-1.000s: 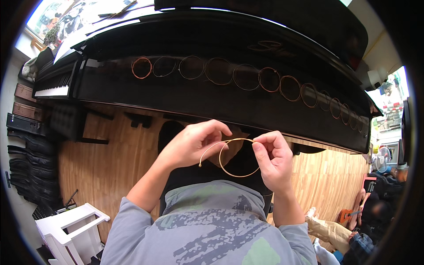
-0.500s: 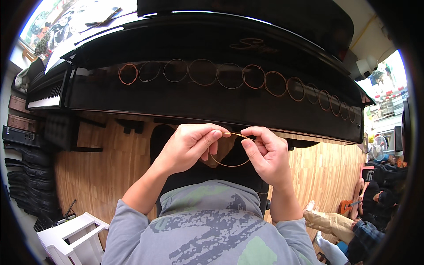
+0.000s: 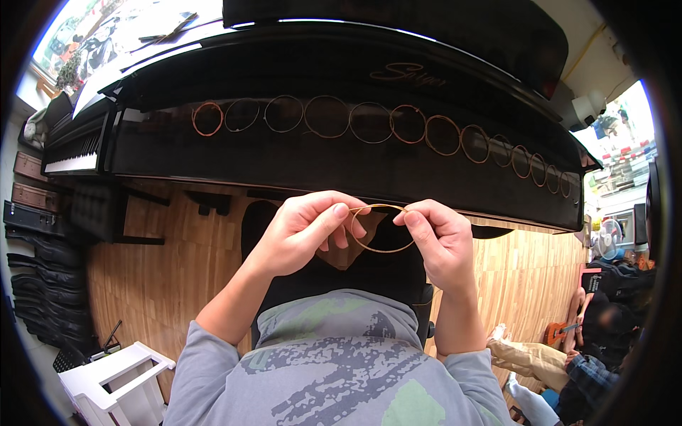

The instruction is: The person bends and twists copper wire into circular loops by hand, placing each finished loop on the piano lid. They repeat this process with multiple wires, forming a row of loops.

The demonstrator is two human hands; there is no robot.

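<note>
My left hand (image 3: pixel 302 233) pinches a thin gold-coloured coiled guitar string (image 3: pixel 383 251) between thumb and forefinger. On the opposite side of the loop, my right hand (image 3: pixel 446 240) grips it with thumb and fingertips. The coil hangs as a round loop between both hands, above my lap and just short of the piano's near edge. Beyond it, a row of similar coiled strings (image 3: pixel 408 106) lies along the shiny black piano (image 3: pixel 284 162). Some of these are copper-coloured, others silvery or dull gold, and they vary in size.
Piano keys (image 3: pixel 73 163) show at the left, with a black padded bench (image 3: pixel 99 211) below them. Dark cases (image 3: pixel 42 284) line the left wall. A white stand (image 3: pixel 117 380) is at the lower left. At the lower right, people sit near a small orange guitar (image 3: pixel 558 331).
My right hand has shifted slightly right, and the loop between my hands has moved up and right. My left hand has barely moved. The row of coils stays in place.
</note>
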